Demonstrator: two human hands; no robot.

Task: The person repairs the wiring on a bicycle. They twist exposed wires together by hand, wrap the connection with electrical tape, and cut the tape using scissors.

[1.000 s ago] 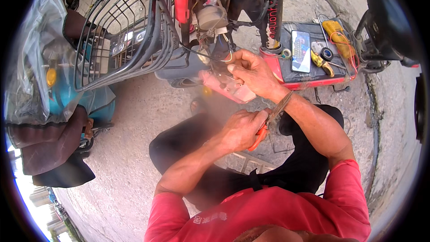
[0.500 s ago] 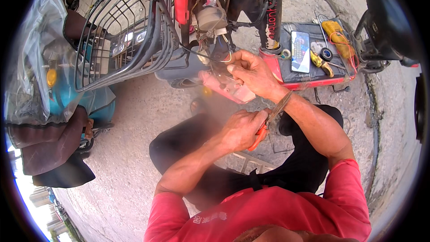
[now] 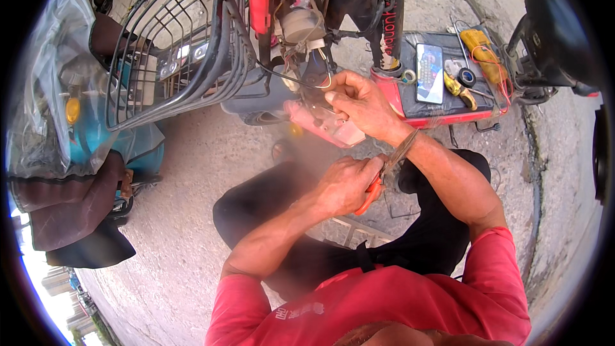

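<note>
In front of the scooter's exposed steering column, my right hand (image 3: 365, 104) is closed in a pinch on the end of a thin wire (image 3: 330, 79). This wire comes down from a pale connector (image 3: 316, 45) below a round grey housing (image 3: 301, 27). Lower and to the left, my left hand (image 3: 346, 186) is wrapped round orange-handled scissors (image 3: 368, 200). Their long, dull blades point up and right, close against my right wrist. Just beyond my hands hangs a pinkish-red plastic panel (image 3: 320, 122). My fingers hide the wire's tip.
On the scooter's footboard (image 3: 442, 114) lie a phone (image 3: 429, 74), a yellow multimeter (image 3: 475, 43) with red leads, black tape (image 3: 466, 77) and yellow-handled pliers (image 3: 459, 91). A wire basket (image 3: 173, 57) stands at the left, beside a plastic-covered blue vehicle (image 3: 144, 154).
</note>
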